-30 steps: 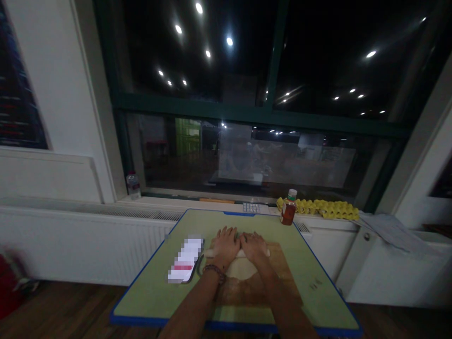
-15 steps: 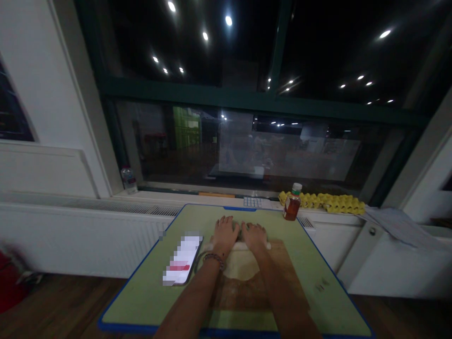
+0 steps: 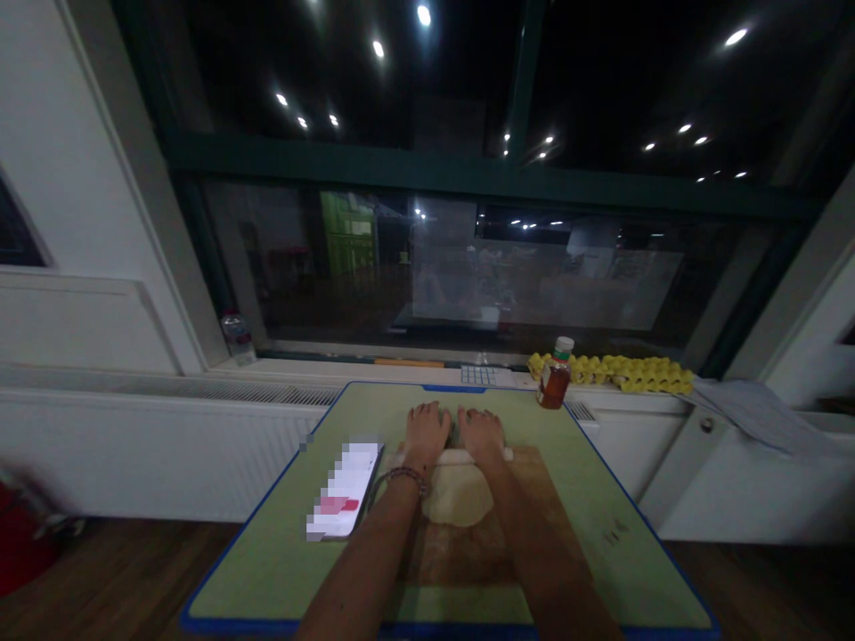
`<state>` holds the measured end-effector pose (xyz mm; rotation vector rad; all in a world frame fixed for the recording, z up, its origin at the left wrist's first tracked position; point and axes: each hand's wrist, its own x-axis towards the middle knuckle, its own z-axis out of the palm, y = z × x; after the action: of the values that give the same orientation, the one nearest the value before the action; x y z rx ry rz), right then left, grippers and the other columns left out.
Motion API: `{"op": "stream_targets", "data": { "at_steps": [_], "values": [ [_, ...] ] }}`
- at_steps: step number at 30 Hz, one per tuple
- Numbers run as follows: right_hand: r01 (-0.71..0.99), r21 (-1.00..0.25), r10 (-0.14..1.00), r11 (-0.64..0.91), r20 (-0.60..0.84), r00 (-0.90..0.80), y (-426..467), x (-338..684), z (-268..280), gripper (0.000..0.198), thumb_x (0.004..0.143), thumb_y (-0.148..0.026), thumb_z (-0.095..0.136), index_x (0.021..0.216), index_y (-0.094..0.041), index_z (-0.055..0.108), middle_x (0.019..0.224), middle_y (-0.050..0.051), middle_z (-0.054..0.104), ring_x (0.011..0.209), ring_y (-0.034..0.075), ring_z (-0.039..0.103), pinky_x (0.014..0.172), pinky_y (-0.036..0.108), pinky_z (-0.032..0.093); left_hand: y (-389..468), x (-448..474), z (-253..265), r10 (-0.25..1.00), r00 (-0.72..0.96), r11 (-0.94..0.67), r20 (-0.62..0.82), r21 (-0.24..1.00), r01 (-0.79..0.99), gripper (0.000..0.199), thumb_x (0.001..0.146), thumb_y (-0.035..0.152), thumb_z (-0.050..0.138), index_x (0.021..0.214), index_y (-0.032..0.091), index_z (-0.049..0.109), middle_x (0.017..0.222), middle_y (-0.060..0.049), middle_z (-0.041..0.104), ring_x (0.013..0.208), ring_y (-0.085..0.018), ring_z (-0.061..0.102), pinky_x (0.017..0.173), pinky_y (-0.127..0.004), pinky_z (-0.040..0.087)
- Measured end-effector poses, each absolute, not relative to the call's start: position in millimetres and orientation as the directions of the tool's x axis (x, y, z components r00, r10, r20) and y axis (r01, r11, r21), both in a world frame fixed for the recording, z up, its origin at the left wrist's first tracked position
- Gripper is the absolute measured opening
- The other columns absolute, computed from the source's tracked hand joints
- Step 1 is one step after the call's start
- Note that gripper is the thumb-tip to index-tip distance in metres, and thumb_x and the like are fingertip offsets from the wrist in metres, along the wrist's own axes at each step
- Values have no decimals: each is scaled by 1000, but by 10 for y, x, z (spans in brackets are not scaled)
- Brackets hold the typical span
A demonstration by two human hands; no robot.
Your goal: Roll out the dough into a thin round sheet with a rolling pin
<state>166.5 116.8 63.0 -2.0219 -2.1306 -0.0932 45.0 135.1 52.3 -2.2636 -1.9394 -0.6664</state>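
A pale rolling pin [image 3: 457, 457] lies crosswise over the far part of a wooden board [image 3: 468, 561]. My left hand [image 3: 427, 429] rests palm down over the pin's left part, fingers stretched forward. Over its right part lies my right hand [image 3: 482, 431], also palm down with fingers extended. Between my forearms a flat, roundish sheet of dough [image 3: 458, 495] lies on the board, just on the near side of the pin. The palms hide much of the pin, and its ends show only in part.
A phone [image 3: 347, 490] with a lit screen lies left of the board on the green, blue-edged table [image 3: 267, 570]. A bottle of reddish-brown liquid [image 3: 554, 378] stands at the back right. Yellow egg trays [image 3: 621, 372] and a clear bottle [image 3: 238, 338] sit along the windowsill.
The view has shifted slightly. Both hands remain on the rolling pin, with only a slight forward shift at most, and the dough sheet shows a little more clearly.
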Motion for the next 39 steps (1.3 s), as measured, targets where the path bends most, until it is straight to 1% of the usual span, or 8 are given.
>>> {"op": "stream_targets", "data": {
  "at_steps": [5,9,17,22,26,30,33,39],
  "values": [
    [995,-55,974,80,218,-66,1109,1675,625,40,98,-30,30,129,-26,56,115,12,68,112,24,58,90,39,40,1276,457,507,938,58,-137,341,214,967,40,95,34,35,115,12,62,116,-16,67,114,-27,56,100,-42,37],
    [993,-31,963,116,247,-105,984,1681,617,38,98,-26,31,127,-27,57,113,11,68,112,24,58,91,39,40,1156,471,483,943,43,-120,330,216,969,42,94,38,38,115,11,62,117,-17,66,114,-29,56,100,-44,36],
    [988,-80,956,134,272,-108,812,1710,579,38,99,-32,33,121,-20,62,117,13,66,111,23,59,95,37,40,971,401,464,931,75,-165,356,229,959,45,95,41,37,124,13,57,123,-12,65,115,-24,56,102,-38,36],
    [971,-132,940,200,305,-153,773,1804,531,45,99,-43,31,129,-20,56,127,8,63,120,18,53,99,30,38,873,197,471,909,140,-231,393,196,953,41,92,33,42,125,16,58,130,-10,60,128,-28,45,110,-46,26],
    [936,-133,905,326,330,-268,718,1881,493,39,98,-39,35,127,-25,58,127,2,63,119,13,52,101,23,34,829,62,437,877,190,-270,442,124,955,38,90,30,41,121,19,61,126,-9,63,125,-29,46,110,-49,24],
    [936,-119,895,330,356,-270,728,1887,454,39,98,-32,34,124,-21,61,123,6,65,120,18,51,111,34,23,871,32,408,882,133,-221,451,149,964,40,90,30,42,123,18,60,124,-10,64,120,-28,50,109,-47,26],
    [955,-94,901,282,369,-230,775,1850,439,37,97,-28,35,122,-23,62,121,4,66,124,21,48,115,44,11,924,45,414,888,110,-201,447,162,966,40,91,31,40,124,18,59,124,-10,64,118,-28,52,107,-46,28],
    [986,-74,931,152,346,-118,834,1781,486,38,96,-27,33,111,-23,68,116,7,68,122,23,49,112,48,12,1015,69,464,896,94,-181,435,164,970,40,91,32,40,123,17,60,120,-11,66,114,-28,55,102,-44,32]
  ]
}}
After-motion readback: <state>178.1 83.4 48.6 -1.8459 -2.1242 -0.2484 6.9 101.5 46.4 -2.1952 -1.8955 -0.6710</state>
